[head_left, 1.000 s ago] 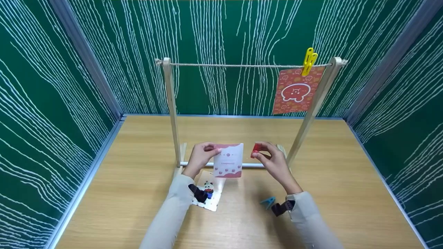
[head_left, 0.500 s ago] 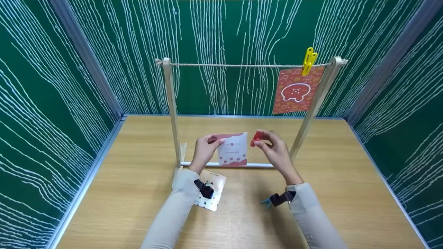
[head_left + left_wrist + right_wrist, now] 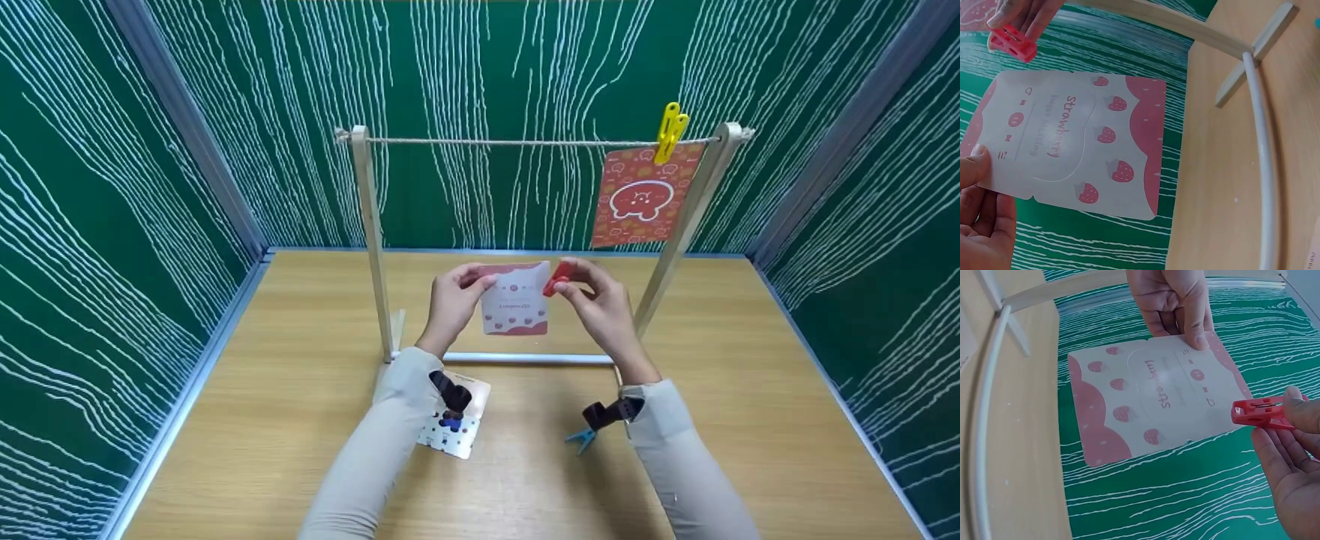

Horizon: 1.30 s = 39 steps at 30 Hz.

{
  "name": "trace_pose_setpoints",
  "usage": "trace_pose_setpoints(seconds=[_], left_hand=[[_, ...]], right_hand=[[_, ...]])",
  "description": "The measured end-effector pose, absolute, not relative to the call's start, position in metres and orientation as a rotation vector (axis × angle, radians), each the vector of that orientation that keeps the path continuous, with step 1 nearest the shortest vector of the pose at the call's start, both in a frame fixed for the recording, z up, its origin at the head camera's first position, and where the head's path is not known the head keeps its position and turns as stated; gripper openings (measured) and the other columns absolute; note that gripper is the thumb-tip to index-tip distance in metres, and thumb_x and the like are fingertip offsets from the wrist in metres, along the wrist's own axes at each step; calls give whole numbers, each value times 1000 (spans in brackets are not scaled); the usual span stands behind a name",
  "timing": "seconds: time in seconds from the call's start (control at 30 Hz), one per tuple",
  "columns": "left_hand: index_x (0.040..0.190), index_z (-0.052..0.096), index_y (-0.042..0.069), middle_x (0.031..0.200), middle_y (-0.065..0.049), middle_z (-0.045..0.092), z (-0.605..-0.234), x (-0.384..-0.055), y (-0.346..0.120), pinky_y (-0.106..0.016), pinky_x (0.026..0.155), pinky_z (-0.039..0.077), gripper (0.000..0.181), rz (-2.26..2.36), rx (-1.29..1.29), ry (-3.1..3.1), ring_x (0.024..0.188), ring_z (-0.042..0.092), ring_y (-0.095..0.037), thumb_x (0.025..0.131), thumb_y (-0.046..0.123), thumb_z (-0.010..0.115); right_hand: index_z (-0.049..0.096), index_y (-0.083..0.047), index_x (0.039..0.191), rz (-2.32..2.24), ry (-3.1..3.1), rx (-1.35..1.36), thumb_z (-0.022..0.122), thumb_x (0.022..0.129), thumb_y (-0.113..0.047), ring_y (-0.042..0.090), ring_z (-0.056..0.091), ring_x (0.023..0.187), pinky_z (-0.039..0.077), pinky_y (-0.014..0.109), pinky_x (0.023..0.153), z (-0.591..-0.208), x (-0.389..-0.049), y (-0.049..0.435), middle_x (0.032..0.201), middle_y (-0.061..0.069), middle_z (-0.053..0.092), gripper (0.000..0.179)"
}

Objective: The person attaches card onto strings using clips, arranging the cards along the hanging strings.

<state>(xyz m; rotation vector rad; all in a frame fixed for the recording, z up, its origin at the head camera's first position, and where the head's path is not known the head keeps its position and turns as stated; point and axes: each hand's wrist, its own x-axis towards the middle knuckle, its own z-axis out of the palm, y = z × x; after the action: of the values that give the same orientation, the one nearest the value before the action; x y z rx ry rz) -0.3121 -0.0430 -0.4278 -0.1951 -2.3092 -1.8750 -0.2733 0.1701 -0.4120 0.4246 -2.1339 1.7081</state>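
Observation:
Between thumb and fingers my left hand pinches a white and pink strawberry card by its upper left corner, holding it up below the rope. In the left wrist view the card shows the word "Strawberry" and several printed strawberries. My right hand pinches a red clothespin beside the card's upper right corner. The right wrist view shows that clothespin with thumb and fingers on its handle end, its other end right at the card's edge.
A rope spans a wooden frame. At its right end a yellow clothespin holds an orange-red card. On the table lie a bear card, partly under the left wrist, and a blue clothespin. A white bar crosses low.
Both hands have risen and moved away from me toward the rope, the left one also rightward. The strawberry card has come closer to the red clothespin.

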Motion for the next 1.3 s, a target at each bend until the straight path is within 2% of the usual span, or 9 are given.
trace_pose_setpoints(seconds=[0.47,0.83,1.07,1.3], left_hand=[[108,70,4,101,-11,73,-398,-315,-31,-23,78,53,22,-1871,-313,-2238,88,66,-15,89,16,68],[109,70,11,104,-5,72,-372,-317,-26,-25,84,53,21,-1853,-367,-2221,91,64,-15,89,19,67],[108,70,9,105,-6,72,-355,-319,-21,-26,83,54,21,-1849,-416,-2167,90,63,-17,89,17,67],[110,69,12,108,-4,71,-342,-319,-16,-26,85,54,22,-1859,-435,-2122,91,63,-15,90,18,67]], right_hand=[[62,1,120,1667,-2059,438,65,89,-8,8,63,98,53,20,85,-377,-275,168,108,15,64,32],[61,-1,121,1579,-2027,446,68,87,-9,8,64,89,52,19,77,-349,-275,169,107,13,66,35],[62,1,120,1563,-1980,451,68,88,-11,8,65,89,52,18,81,-334,-278,172,106,14,66,35],[62,-1,121,1543,-1954,451,68,88,-17,13,65,89,51,19,72,-320,-279,174,105,7,67,37]])
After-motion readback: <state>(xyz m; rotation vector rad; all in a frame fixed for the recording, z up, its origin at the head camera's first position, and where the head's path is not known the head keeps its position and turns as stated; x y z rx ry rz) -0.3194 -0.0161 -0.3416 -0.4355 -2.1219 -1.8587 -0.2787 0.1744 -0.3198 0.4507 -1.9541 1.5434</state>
